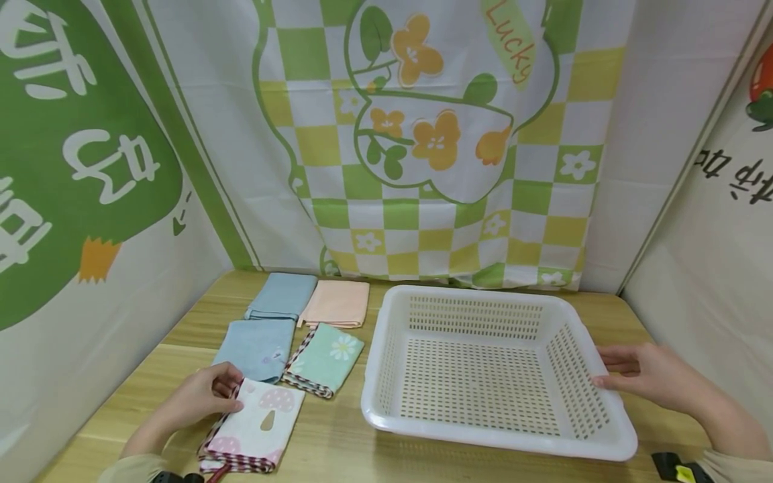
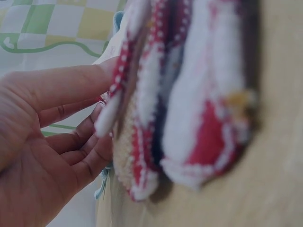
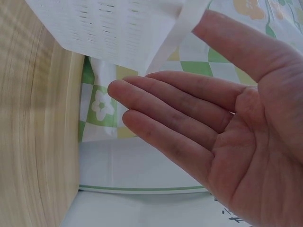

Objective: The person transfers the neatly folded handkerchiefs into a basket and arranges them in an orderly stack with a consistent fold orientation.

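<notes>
A folded white towel with pink mushrooms and a dark red checked edge (image 1: 266, 419) lies at the near left. My left hand (image 1: 202, 396) pinches its upper left edge between thumb and fingers. In the left wrist view the towel's folded layers (image 2: 147, 127) stand slightly apart, and the thumb lies on the outermost one. A white plastic basket (image 1: 495, 436) with slotted walls stands at the right, with bare slotted floor showing. At its right rim is my right hand (image 1: 649, 376), the thumb tip on the rim and the straight fingers along the outside.
Behind the mushroom towel lie two blue folded towels (image 1: 256, 345) (image 1: 282, 294), a peach one (image 1: 336, 302) and a mint green one with a daisy (image 1: 326, 359). Printed cloth (image 1: 435, 235) walls off the wooden table (image 1: 338, 443) at the back and sides.
</notes>
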Demonstrator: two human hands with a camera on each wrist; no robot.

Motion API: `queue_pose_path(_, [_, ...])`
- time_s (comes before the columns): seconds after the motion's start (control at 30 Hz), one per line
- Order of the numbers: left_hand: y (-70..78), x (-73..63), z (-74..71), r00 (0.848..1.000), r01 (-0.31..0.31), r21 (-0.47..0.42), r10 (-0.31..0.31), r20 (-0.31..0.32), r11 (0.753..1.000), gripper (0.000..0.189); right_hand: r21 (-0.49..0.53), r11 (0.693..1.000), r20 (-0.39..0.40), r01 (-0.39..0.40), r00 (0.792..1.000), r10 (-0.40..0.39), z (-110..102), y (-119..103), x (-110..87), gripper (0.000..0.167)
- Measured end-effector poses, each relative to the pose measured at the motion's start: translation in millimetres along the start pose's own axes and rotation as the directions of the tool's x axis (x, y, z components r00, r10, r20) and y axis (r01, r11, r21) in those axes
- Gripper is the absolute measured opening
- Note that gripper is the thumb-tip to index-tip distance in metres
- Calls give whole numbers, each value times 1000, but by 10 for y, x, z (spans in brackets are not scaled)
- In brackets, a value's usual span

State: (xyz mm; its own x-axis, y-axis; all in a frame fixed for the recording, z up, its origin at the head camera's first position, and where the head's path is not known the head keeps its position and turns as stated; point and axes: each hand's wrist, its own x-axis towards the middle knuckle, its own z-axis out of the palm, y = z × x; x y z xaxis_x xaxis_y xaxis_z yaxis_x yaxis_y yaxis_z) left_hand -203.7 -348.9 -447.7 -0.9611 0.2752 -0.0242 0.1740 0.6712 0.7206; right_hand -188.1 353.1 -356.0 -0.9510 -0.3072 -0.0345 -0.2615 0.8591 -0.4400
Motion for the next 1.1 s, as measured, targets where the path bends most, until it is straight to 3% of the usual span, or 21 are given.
queue_pose_path(0.63, [42, -25, -4, 998, 58, 59, -57, -9, 997, 39, 20, 1000, 7, -13, 1000, 13, 2, -2, -11, 68])
queue_pose_path(1.1, [36, -46, 8, 999, 51, 24, -51, 12, 998, 37, 15, 1000, -2, -18, 1000, 18, 4, -7, -10, 68])
